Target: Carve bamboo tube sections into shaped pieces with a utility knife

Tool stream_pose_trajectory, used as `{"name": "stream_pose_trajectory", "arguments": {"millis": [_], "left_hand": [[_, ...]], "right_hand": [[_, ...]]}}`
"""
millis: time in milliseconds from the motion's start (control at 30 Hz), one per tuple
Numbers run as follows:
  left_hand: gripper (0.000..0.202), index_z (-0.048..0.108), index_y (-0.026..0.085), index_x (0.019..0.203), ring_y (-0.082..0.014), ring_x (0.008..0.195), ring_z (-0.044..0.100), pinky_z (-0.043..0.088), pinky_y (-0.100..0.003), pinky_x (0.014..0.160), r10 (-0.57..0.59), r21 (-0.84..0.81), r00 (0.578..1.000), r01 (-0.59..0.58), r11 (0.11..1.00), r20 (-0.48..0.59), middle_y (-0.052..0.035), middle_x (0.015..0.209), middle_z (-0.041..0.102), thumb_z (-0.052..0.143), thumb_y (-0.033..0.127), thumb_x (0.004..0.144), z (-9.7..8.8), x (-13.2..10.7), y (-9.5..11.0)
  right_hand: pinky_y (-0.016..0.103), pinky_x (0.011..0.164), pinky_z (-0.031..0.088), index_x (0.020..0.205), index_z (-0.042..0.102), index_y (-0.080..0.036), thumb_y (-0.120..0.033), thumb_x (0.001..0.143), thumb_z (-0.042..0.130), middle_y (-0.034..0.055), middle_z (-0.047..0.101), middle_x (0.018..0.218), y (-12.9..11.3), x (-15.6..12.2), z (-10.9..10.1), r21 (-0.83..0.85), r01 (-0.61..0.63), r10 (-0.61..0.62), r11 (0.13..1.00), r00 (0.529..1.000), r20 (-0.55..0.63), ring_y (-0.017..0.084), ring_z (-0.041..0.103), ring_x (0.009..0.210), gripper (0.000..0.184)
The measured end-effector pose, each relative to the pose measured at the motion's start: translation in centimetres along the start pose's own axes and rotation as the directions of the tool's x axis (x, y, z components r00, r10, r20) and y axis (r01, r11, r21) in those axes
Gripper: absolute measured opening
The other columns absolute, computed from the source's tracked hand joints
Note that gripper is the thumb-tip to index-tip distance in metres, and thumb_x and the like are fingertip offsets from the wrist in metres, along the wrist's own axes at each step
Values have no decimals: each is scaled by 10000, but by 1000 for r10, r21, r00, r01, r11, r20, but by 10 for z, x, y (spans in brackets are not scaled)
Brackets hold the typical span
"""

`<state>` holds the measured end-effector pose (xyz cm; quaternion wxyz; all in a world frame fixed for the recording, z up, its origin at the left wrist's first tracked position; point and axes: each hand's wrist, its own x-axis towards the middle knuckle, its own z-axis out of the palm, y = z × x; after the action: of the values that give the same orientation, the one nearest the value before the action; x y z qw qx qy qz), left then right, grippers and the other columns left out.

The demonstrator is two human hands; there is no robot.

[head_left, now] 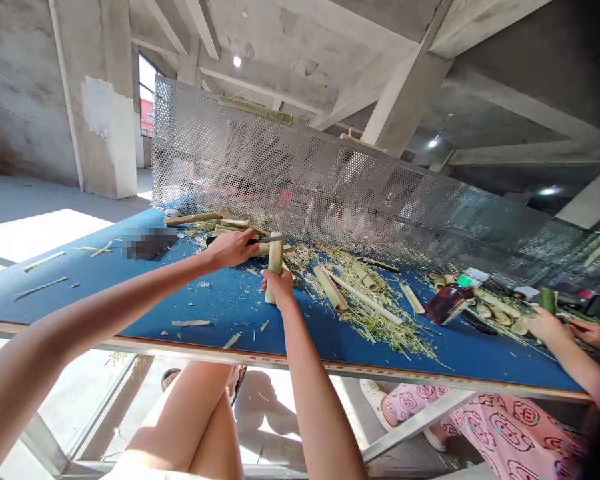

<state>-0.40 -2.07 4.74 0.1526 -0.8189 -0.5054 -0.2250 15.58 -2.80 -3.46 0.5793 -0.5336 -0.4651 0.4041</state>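
Observation:
My left hand (233,249) is closed round the dark handle of a knife (269,239). Its blade points right and lies across the upper part of a pale bamboo piece (276,255). That piece stands upright on the blue table (145,303), with my right hand (280,285) wrapped round its lower half. Whether the blade has cut into the bamboo I cannot tell. Just behind my hands lie split bamboo lengths (195,219) among thin shavings.
Bamboo shavings (380,313) and a split bamboo piece (331,290) spread to the right. Beyond stands a dark red bottle-like container (445,303). A perforated metal screen (280,160) borders the back. At far right, a co-worker's hands (547,325) hold bamboo. A blurred dark object (149,245) lies left.

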Motion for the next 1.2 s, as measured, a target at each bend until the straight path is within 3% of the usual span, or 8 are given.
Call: {"name": "stream_pose_trajectory", "arguments": {"millis": [100, 233, 467, 900, 1033, 1200], "left_hand": [[452, 552, 167, 1003, -217, 664, 617, 348, -258, 533, 128, 1, 990, -128, 992, 62, -87, 752, 652, 317, 536, 889, 19, -19, 14], [441, 582, 160, 884, -232, 661, 621, 356, -266, 534, 177, 27, 979, -180, 983, 105, -97, 711, 645, 323, 517, 885, 32, -20, 13], [509, 606, 165, 868, -243, 659, 631, 382, -275, 542, 135, 67, 985, -142, 988, 104, -98, 691, 648, 277, 554, 879, 32, -14, 9], [536, 607, 166, 879, -242, 643, 622, 394, -280, 545, 187, 38, 974, -194, 980, 128, -103, 678, 637, 251, 567, 876, 36, -23, 2], [541, 607, 154, 875, -251, 656, 622, 395, -287, 547, 170, 26, 977, -175, 984, 128, -120, 690, 640, 247, 558, 877, 38, -24, 1], [559, 611, 138, 882, -257, 647, 617, 399, -298, 559, 170, 2, 977, -172, 985, 128, -132, 678, 632, 231, 548, 884, 38, -29, -4]], "right_hand": [[248, 383, 421, 600, 478, -221, -231, 610, 590, -59, 484, 410, 0, 2, -4, 29, -9, 9, 1000, 1000, -2, 115, 466, 357, 113], [253, 380, 414, 592, 502, -218, -252, 587, 618, -59, 491, 408, 1, 3, -5, 33, 9, -9, 999, 1000, 7, 123, 474, 366, 122], [261, 354, 380, 598, 493, -225, -225, 583, 599, -70, 470, 381, 4, 5, -3, -13, 69, -69, 998, 998, 17, 131, 454, 343, 107], [265, 382, 392, 591, 499, -228, -217, 596, 587, -69, 459, 376, 2, 1, -4, -39, 105, -104, 994, 994, 31, 130, 451, 349, 89], [259, 381, 374, 636, 502, -218, -253, 589, 628, -73, 462, 392, 0, -3, -5, -6, 113, -112, 994, 989, 96, 122, 444, 353, 139], [242, 417, 401, 850, 497, -235, -351, 598, 663, -97, 500, 492, -3, -8, -8, 88, 147, -163, 985, 960, 228, 109, 465, 399, 323]]}}
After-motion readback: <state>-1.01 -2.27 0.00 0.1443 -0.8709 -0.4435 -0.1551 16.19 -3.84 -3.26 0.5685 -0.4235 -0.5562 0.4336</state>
